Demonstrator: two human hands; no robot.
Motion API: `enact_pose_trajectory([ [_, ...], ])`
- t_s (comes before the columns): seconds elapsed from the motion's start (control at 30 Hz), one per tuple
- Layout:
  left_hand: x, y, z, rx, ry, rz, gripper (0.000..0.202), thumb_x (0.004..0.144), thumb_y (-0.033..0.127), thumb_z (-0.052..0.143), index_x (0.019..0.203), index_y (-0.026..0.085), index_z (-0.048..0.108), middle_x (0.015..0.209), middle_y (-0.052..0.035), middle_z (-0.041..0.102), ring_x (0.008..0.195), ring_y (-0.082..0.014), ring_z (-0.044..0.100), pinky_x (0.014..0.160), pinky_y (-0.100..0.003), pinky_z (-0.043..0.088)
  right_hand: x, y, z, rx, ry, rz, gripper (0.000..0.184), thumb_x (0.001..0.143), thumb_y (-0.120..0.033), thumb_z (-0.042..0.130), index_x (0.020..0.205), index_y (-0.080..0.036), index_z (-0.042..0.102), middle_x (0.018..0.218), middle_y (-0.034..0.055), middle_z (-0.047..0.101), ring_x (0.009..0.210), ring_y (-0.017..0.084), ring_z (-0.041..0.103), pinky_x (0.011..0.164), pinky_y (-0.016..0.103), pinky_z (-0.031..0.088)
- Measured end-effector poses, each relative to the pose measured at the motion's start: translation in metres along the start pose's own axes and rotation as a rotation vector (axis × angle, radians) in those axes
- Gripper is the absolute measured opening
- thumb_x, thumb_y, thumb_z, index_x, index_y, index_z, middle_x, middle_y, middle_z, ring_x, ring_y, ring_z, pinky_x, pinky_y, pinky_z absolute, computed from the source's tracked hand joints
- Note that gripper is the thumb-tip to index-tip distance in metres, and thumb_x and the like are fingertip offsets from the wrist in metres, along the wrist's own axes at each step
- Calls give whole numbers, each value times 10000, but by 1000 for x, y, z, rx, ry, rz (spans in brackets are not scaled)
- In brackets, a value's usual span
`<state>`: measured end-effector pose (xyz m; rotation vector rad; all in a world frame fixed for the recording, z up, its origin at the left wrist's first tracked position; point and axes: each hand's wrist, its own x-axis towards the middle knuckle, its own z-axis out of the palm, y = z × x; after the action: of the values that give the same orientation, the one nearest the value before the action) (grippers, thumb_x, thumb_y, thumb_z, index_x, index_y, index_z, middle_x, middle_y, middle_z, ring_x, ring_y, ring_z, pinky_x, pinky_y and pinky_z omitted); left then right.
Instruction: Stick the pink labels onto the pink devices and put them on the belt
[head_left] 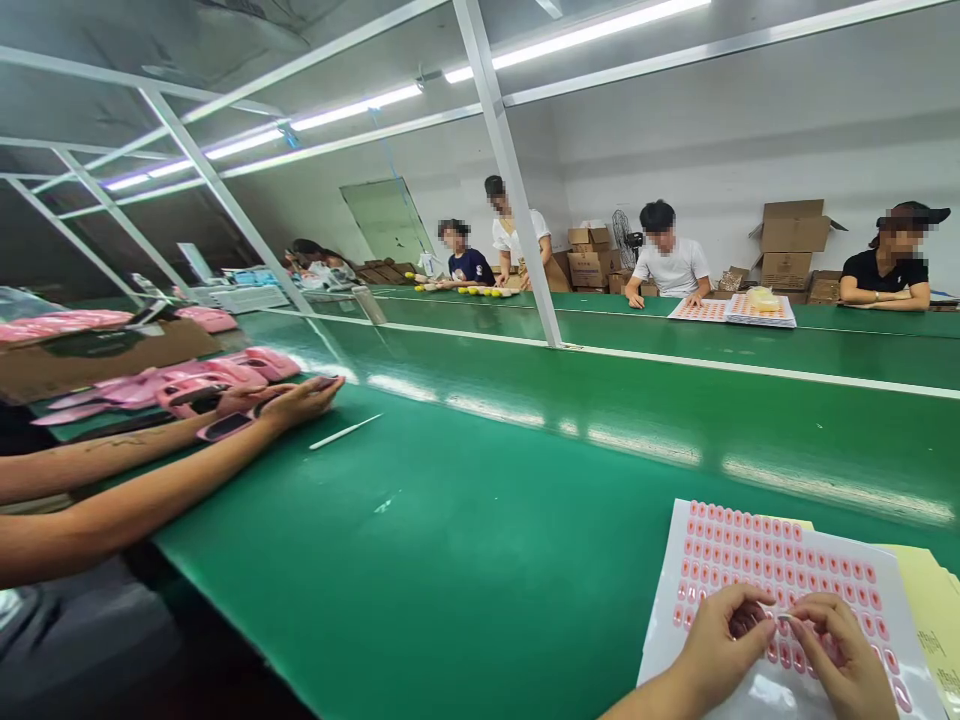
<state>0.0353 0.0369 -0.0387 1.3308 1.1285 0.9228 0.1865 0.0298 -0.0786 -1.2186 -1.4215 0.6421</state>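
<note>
A white sheet with rows of pink oval stickers, each with a darker red centre, lies at the lower right of the head view. Over its lower rows, my left hand is closed, thumb and forefinger pinched together. Right beside it, my right hand is also pinched, fingertips almost meeting those of the left. A small pale piece shows at the right fingertips; its kind is too small to tell. My fingers hide some stickers in the middle of the sheet.
Yellow paper lies under the sheet's right side. At left, a co-worker's hands hold a pink-edged device near pink parts and a white pen-like tool. Several people sit or stand across the green table. A white post rises mid-table.
</note>
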Motion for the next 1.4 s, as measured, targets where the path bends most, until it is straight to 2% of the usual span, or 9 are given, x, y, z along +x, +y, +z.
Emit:
enact_pose_trajectory([
  [0.13,2,-2,0,-18,4,-8,236,665,275,623,866,153,639,638,21,530,609,-120,489,609,-243,392,1,1,0,0,18,50,367,736,-587,548,722,-232,639,750,56,625,694,213,564,580,300,455],
  [0.27,2,0,1,-12,8,-10,198,653,275,632,804,148,647,649,12,548,612,-121,486,608,-246,389,2,2,-1,7,29,55,377,730,-594,549,720,-230,646,744,48,628,673,199,567,564,283,462],
  [0.47,-1,2,3,5,4,-27,172,645,266,634,761,146,675,621,8,571,572,-114,494,590,-241,397,7,22,-12,-28,-115,43,357,703,-577,592,755,-237,687,763,53,667,601,181,594,498,256,497],
  [0.7,-2,5,2,37,9,-33,136,643,211,625,735,147,701,599,5,585,568,-110,491,579,-229,388,10,37,-19,-73,-181,-4,328,697,-545,617,770,-237,705,783,67,693,692,213,649,561,256,547],
  [0.97,-3,5,3,65,1,-31,119,644,190,621,723,132,690,596,9,573,563,-104,469,569,-222,378,9,40,-18,-103,-215,-10,322,725,-539,590,740,-236,698,800,72,689,750,224,652,628,272,555],
  [1.23,-1,1,3,82,-4,-40,142,649,254,648,733,148,691,613,7,591,569,-108,478,573,-224,385,10,33,-18,-111,-226,11,341,713,-556,592,710,-231,691,820,77,685,809,245,643,683,304,549],
  [1.4,-2,3,4,89,-11,-43,153,662,262,643,748,148,700,644,-7,627,589,-117,516,597,-233,407,8,19,-14,-57,-143,67,392,693,-611,575,684,-232,677,790,73,666,741,230,624,611,291,528],
])
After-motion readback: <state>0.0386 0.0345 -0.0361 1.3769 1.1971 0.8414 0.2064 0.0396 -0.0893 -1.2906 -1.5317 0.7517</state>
